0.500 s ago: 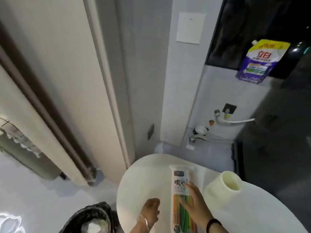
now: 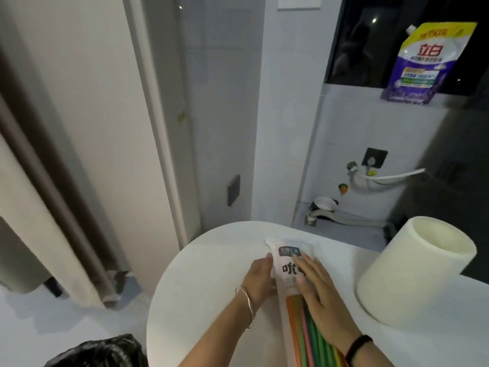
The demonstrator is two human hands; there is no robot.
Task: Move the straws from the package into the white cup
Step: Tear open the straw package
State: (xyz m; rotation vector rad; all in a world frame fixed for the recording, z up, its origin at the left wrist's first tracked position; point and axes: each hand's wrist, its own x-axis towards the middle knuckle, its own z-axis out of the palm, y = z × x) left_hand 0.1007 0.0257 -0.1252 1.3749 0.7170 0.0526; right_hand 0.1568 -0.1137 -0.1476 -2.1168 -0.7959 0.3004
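We find the long white-and-clear plastic package (image 2: 288,271) flat on the round white table (image 2: 201,274), coloured straws (image 2: 299,329) inside; the right hand (image 2: 322,300) presses it with straight fingers; the left hand (image 2: 260,280) touches its left edge, grip not discernible; the tall white cup (image 2: 412,271) stands apart, rightward.

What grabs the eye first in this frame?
The straw package lies flat on the round white table at bottom centre, with coloured straws showing through its near end. The right hand rests flat on it and the left hand touches its left edge. The large white cup stands upright to the right, and a purple detergent pouch sits on the ledge at top right.
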